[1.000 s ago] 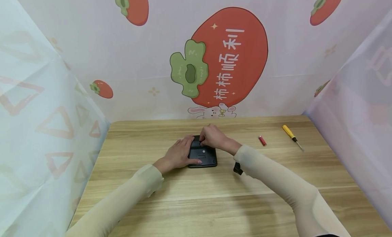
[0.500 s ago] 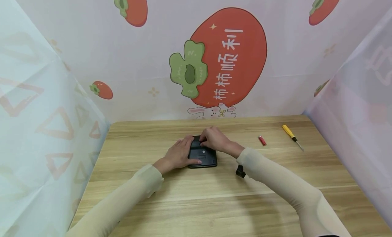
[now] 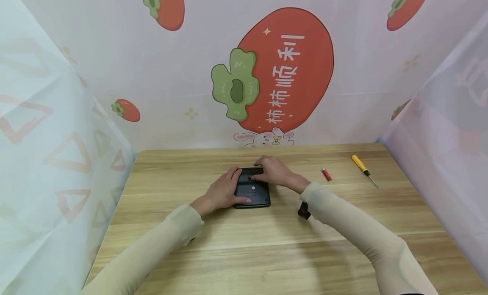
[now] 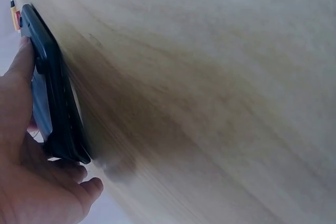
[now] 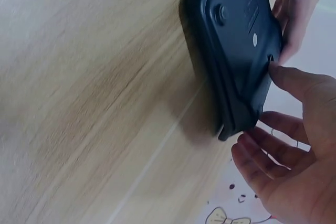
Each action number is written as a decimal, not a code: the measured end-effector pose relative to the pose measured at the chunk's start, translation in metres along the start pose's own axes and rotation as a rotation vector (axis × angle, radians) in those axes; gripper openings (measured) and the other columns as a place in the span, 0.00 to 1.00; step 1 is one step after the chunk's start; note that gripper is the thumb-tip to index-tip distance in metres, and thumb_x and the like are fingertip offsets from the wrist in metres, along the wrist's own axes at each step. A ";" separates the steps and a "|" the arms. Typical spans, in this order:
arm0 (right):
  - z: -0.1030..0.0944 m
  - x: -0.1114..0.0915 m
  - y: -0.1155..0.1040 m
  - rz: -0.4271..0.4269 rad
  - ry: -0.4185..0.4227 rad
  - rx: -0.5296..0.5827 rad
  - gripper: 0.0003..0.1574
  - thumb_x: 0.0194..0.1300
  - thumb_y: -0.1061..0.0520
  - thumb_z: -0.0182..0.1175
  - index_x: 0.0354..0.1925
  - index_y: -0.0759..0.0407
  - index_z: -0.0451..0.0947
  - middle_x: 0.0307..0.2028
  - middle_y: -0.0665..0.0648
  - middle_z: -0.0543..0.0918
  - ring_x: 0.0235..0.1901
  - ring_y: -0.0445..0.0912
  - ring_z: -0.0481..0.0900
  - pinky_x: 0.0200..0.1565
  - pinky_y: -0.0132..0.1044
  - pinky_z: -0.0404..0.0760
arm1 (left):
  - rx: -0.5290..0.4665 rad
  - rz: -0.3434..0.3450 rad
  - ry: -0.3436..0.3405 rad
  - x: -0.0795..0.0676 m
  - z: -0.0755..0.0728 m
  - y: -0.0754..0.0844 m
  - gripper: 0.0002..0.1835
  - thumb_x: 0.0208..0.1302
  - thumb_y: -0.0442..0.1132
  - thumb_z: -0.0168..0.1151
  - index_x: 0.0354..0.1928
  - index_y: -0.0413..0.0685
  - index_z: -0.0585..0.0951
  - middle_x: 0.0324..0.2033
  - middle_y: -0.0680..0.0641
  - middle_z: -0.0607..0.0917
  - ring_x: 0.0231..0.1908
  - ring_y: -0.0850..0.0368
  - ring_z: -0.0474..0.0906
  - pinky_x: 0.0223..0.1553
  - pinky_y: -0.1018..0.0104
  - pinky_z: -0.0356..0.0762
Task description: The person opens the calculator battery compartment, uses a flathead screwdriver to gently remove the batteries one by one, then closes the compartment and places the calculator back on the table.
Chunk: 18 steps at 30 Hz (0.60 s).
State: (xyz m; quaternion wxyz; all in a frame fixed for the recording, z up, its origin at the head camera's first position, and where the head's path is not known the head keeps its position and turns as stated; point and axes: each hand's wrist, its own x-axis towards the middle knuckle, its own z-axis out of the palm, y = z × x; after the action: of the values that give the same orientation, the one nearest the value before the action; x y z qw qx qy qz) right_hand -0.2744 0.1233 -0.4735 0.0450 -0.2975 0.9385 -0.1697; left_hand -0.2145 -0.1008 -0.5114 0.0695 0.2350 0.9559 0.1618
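A flat black device, which looks like a calculator [image 3: 257, 197], lies face down on the table, its back showing a round rubber foot [image 5: 221, 14] and a small pale sticker [image 5: 255, 40]. My left hand [image 3: 223, 190] grips its left side, thumb across the back and fingers at the far left corner. From the right, my right hand [image 3: 277, 172] holds the far end. Its thumb [image 5: 289, 80] presses by a small dark slot in the back, while the index finger reaches the far edge. The remaining right fingers hang loosely curled beside that edge.
To the right of my hands a red battery [image 3: 326, 175] lies on the wooden table [image 3: 236, 244]. Farther right is a screwdriver [image 3: 360, 164] with a yellow handle. Printed sheets [image 3: 183, 75] wall in the back and both sides. A black wrist camera [image 3: 303, 211] hangs under my right sleeve.
My right hand has shifted slightly right. Its fingers, bunched over the slot before, now spread toward the far edge, uncovering more of the back. My left hand keeps its hold.
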 end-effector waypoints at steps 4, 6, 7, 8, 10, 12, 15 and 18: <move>-0.002 0.000 0.007 0.021 -0.034 -0.004 0.38 0.66 0.42 0.75 0.63 0.68 0.83 0.58 0.64 0.87 0.58 0.56 0.86 0.60 0.50 0.85 | -0.010 -0.009 0.021 0.000 -0.001 0.003 0.64 0.60 0.70 0.73 0.82 0.33 0.55 0.79 0.33 0.60 0.76 0.38 0.64 0.78 0.48 0.62; -0.002 0.000 0.010 0.033 -0.055 0.001 0.40 0.66 0.41 0.75 0.64 0.68 0.82 0.59 0.65 0.87 0.59 0.57 0.85 0.61 0.51 0.84 | -0.019 -0.017 0.030 -0.001 -0.001 0.005 0.65 0.60 0.69 0.73 0.82 0.33 0.53 0.79 0.33 0.60 0.76 0.38 0.64 0.78 0.48 0.63; -0.003 0.000 0.011 0.039 -0.062 0.002 0.41 0.66 0.40 0.75 0.64 0.68 0.81 0.59 0.65 0.87 0.59 0.57 0.85 0.61 0.51 0.85 | -0.025 -0.025 0.031 -0.002 -0.001 0.006 0.65 0.61 0.69 0.73 0.82 0.33 0.52 0.80 0.32 0.59 0.77 0.38 0.64 0.77 0.47 0.64; -0.003 -0.001 0.012 0.045 -0.068 0.004 0.42 0.65 0.40 0.75 0.64 0.68 0.82 0.58 0.65 0.87 0.58 0.56 0.86 0.60 0.50 0.85 | -0.033 -0.035 0.031 -0.003 0.000 0.008 0.65 0.61 0.69 0.72 0.82 0.33 0.52 0.80 0.32 0.58 0.77 0.38 0.63 0.77 0.47 0.65; -0.004 -0.001 0.013 0.049 -0.074 0.008 0.41 0.65 0.38 0.75 0.62 0.68 0.83 0.54 0.64 0.89 0.52 0.54 0.88 0.55 0.48 0.87 | -0.048 -0.058 0.034 -0.005 0.000 0.010 0.64 0.63 0.69 0.71 0.83 0.33 0.51 0.80 0.31 0.57 0.77 0.37 0.62 0.76 0.47 0.66; -0.004 -0.001 0.014 0.051 -0.079 0.014 0.39 0.65 0.38 0.75 0.59 0.67 0.85 0.45 0.61 0.90 0.42 0.51 0.86 0.45 0.42 0.86 | -0.059 -0.080 0.040 -0.008 0.001 0.013 0.64 0.64 0.69 0.70 0.83 0.32 0.50 0.80 0.30 0.56 0.78 0.36 0.62 0.76 0.46 0.67; -0.003 -0.001 0.015 0.050 -0.090 0.020 0.34 0.65 0.36 0.75 0.52 0.64 0.87 0.30 0.54 0.82 0.30 0.46 0.76 0.32 0.36 0.71 | -0.061 -0.112 0.049 -0.013 0.003 0.018 0.64 0.64 0.70 0.70 0.82 0.30 0.50 0.80 0.28 0.55 0.78 0.35 0.60 0.76 0.46 0.67; -0.003 -0.002 0.017 0.052 -0.097 0.026 0.32 0.65 0.36 0.74 0.48 0.62 0.87 0.25 0.50 0.73 0.27 0.43 0.70 0.29 0.34 0.62 | -0.049 -0.123 0.052 -0.018 0.004 0.023 0.66 0.63 0.70 0.70 0.82 0.28 0.50 0.80 0.26 0.54 0.79 0.34 0.58 0.76 0.46 0.66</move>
State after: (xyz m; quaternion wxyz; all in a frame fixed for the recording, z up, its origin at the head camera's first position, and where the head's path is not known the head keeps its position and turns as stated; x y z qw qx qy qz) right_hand -0.2825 0.1380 -0.4766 0.0987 -0.2804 0.9402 -0.1661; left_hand -0.1883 -0.0892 -0.5065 0.0604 0.1700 0.9657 0.1868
